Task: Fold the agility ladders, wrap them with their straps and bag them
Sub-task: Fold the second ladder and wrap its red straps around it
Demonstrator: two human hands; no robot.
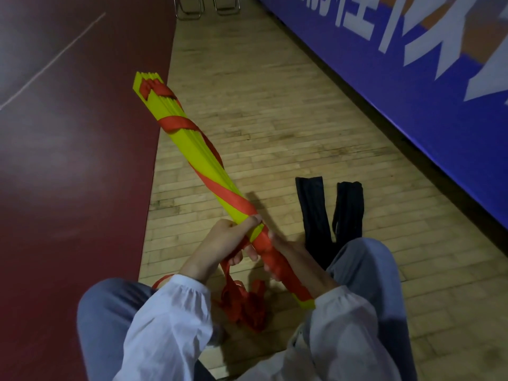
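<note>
A folded agility ladder (pixel 192 149), a bundle of yellow rungs, slants from upper left down toward my lap. A red strap (pixel 220 188) spirals around it in several turns. My left hand (pixel 228 240) pinches the strap where it crosses the bundle's lower part. My right hand (pixel 291 259) grips the strap-covered near end of the bundle. Loose red strap (pixel 244 301) lies heaped on the floor between my knees. Two black bags (pixel 330 215) lie flat on the floor just right of my hands.
I sit on a wooden floor (pixel 275 105). A dark red mat (pixel 68 160) runs along the left. A blue banner wall (pixel 412 78) stands at the right. Metal chair legs (pixel 206 9) show at the top.
</note>
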